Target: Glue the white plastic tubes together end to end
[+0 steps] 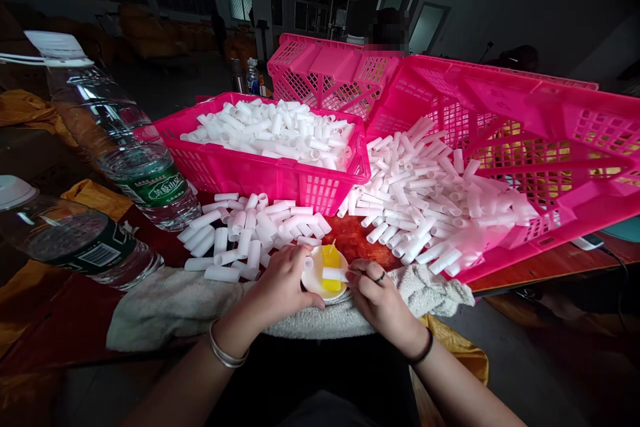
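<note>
A small white dish [317, 280] sits at the table's front edge, with a yellow block [331, 256] in it. My right hand [376, 295] pinches a short white plastic tube [334, 273], which lies level across the yellow block. On the dish's left side is my left hand [283, 283], its thumb against the rim. By its fingertips shows the round end of another white tube [308, 263], which that hand appears to grip. Left of the dish, more loose tubes [245, 240] lie on the table. Beneath both wrists runs a pale towel [175, 307].
A pink basket [320, 190] heaped with white tubes stands ahead. To the right, a larger tipped pink crate [575, 200] spills a pile of tubes [420, 187]. Two water bottles, one tall [155, 180] and one lower [85, 240], stand at left. A cable [623, 273] hangs at far right.
</note>
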{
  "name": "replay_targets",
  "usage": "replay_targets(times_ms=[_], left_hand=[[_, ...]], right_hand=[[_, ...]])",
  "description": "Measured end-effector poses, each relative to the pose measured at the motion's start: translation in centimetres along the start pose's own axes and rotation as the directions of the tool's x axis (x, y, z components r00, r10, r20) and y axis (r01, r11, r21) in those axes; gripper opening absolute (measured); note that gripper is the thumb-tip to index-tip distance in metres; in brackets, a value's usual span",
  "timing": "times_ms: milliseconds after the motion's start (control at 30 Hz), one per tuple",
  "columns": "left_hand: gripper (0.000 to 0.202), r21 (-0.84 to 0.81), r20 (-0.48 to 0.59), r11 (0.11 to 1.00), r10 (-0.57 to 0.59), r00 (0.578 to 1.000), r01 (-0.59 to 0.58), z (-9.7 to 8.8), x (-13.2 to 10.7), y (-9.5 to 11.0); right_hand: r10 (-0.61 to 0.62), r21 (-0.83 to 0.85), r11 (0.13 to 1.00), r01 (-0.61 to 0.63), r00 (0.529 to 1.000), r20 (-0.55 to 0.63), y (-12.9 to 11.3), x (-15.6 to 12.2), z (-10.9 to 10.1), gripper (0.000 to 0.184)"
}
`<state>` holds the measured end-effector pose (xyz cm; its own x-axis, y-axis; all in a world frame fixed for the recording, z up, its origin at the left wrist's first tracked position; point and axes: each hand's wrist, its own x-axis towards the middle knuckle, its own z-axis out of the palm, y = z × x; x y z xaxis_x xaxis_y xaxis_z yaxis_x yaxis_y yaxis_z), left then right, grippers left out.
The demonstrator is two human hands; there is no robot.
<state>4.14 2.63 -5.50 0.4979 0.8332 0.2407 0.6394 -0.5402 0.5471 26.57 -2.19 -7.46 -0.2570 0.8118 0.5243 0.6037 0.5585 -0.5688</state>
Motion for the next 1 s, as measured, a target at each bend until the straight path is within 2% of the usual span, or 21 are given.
replay_targets(times_ms=[67, 133, 200, 267, 367, 433, 500, 567, 633, 700, 767, 867, 1000], left_hand=[[0.087, -0.002, 0.002, 1.000, 0.004, 1.000, -0.004, 0.0, 0.0, -0.1], [0.087, 0.000, 0.008, 1.000, 0.001, 1.000, -0.001, 0.1, 0.1, -0.2], [0.085, 0.013, 0.018, 1.000, -0.005, 1.000, 0.004, 0.1, 0.2, -0.3], [0.083, 0.032, 0.032, 1.000, -0.002, 0.999, 0.001, 0.1, 0.4, -0.4], [0.082, 0.043, 0.073, 0.999, 0.016, 0.997, -0.019, -0.1, 0.7, -0.3], [0.084, 0.054, 0.092, 0.998, 0.033, 0.995, -0.038, -0.4, 0.7, -0.1], [0.078, 0.075, 0.070, 0.995, 0.060, 0.996, -0.065, -1.1, 0.5, 0.4], [0.050, 0.077, 0.019, 0.994, 0.074, 0.997, -0.076, -1.9, 0.0, 1.0], [0.021, 0.050, 0.021, 0.997, 0.056, 0.998, -0.057, -2.7, -0.4, 1.7], [0.016, 0.045, 0.069, 0.998, 0.046, 0.997, -0.049, -3.5, -0.8, 2.4], [0.017, 0.082, 0.087, 0.992, 0.088, 0.992, -0.095, -4.1, -1.0, 3.0], [0.026, 0.204, 0.039, 0.960, 0.189, 0.981, -0.193, -4.5, -1.3, 3.8], [0.026, 0.407, 0.040, 0.892, 0.195, 0.980, -0.195, -4.4, -2.1, 4.9]], right_hand=[[0.011, 0.030, 0.999, -0.011, 1.000, 0.006, 0.0, 0.0, 0.0, 0.017], [0.083, 0.100, 0.991, -0.086, 0.996, 0.035, 0.1, 0.0, 0.0, 0.025], [0.104, 0.102, 0.989, -0.110, 0.993, 0.062, 0.2, -0.1, -0.2, 0.029], [0.028, 0.028, 0.999, -0.030, 0.997, 0.073, 0.4, -0.3, -0.4, 0.024], [-0.165, -0.082, 0.981, 0.174, 0.981, 0.105, 0.8, -0.7, -0.5, 0.022], [-0.225, -0.090, 0.968, 0.234, 0.969, 0.103, 1.1, -0.8, -0.4, 0.022], [-0.168, -0.020, 0.985, 0.169, 0.985, 0.042, 1.1, -0.8, -0.3, 0.019], [-0.029, 0.118, 0.992, 0.039, 0.996, -0.082, 0.6, -0.5, -0.2, 0.014], [0.113, 0.274, 0.960, -0.061, 0.977, -0.179, -0.3, 0.0, -0.3, 0.013], [0.186, 0.394, 0.914, -0.091, 0.960, -0.210, -1.5, 0.7, -0.7, 0.013], [0.184, 0.460, 0.884, -0.085, 0.967, -0.174, -2.5, 1.3, -1.4, 0.012], [0.121, 0.450, 0.891, -0.063, 0.988, -0.100, -3.7, 1.9, -2.3, 0.013], [0.066, 0.364, 0.930, -0.052, 0.998, -0.026, -5.0, 1.9, -2.7, 0.012]])
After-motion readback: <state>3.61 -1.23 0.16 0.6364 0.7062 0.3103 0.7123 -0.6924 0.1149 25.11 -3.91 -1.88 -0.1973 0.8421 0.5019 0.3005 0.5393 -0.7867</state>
